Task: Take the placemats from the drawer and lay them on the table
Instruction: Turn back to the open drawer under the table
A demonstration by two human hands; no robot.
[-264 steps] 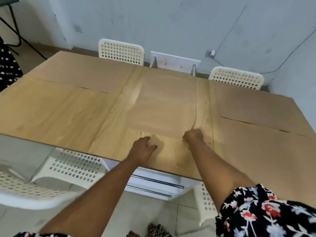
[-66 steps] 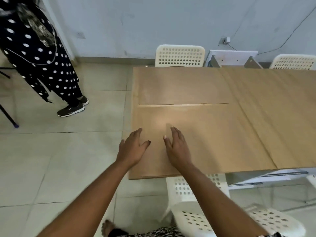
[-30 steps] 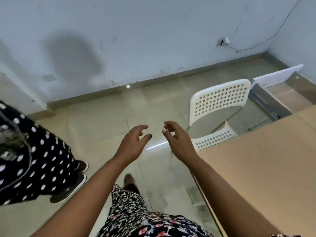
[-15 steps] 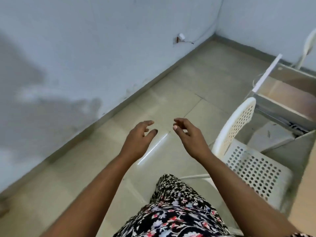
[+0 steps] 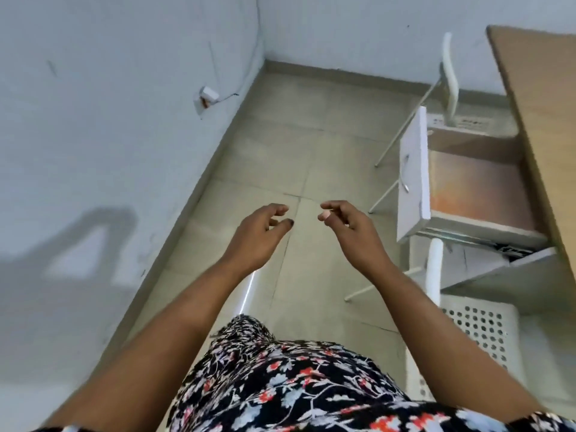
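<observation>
Both of my hands hang in the air over the tiled floor, holding nothing. My left hand (image 5: 258, 235) and my right hand (image 5: 350, 229) have loosely curled fingers and face each other a little apart. To the right, a white drawer (image 5: 413, 169) stands pulled out from under the wooden table (image 5: 539, 98); its inside shows a brownish sheet (image 5: 477, 188) lying flat. My right hand is left of the drawer front, not touching it.
A white perforated chair (image 5: 473, 325) stands at the lower right by the table, and another white chair (image 5: 450, 73) beyond the drawer. A pale wall with a socket (image 5: 207, 96) runs along the left. Tiled floor lies between wall and table.
The view has swung round the table's end toward the open drawer, which now appears closer and more from above. Both hands stay raised and empty, slightly wider apart.
</observation>
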